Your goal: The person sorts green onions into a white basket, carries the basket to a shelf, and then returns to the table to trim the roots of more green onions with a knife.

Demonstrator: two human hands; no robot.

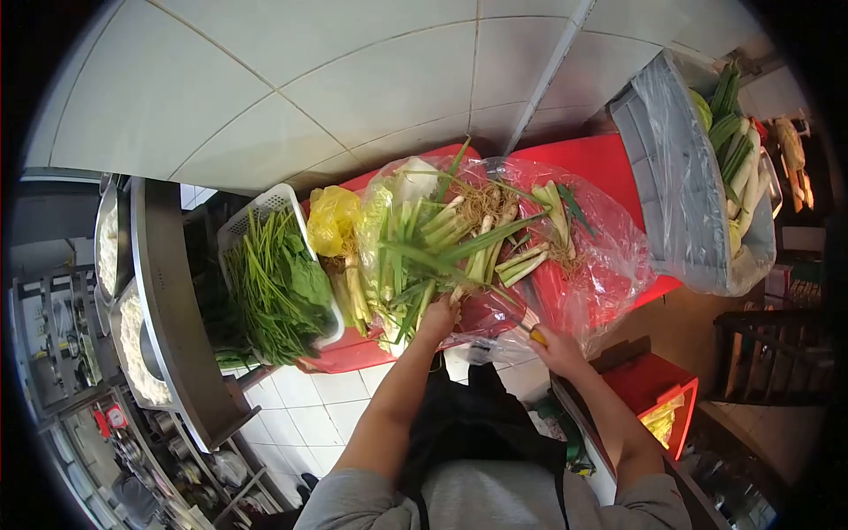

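Note:
My left hand [438, 319] is closed around the pale stalks of a green onion [478, 265] at the front of a loose heap. Roots and long green leaves of the heap spread beyond it. Held in my right hand [560, 352] is a knife [536, 333] with a yellow handle; its short blade points up and left, apart from the left hand. Clear plastic sheeting [609, 265] lies under and around the onions. A smaller bunch of green onions [555, 221] rests on the plastic to the right. My fingers partly hide what the left hand grips.
A white basket [336, 322] of leafy greens [278, 283] stands left, beside a yellow plastic bag [334, 221]. On the red surface [587, 168], a plastic-lined grey crate [658, 177] of vegetables stands right. A metal counter edge [177, 327] borders the left; a tiled wall rises behind.

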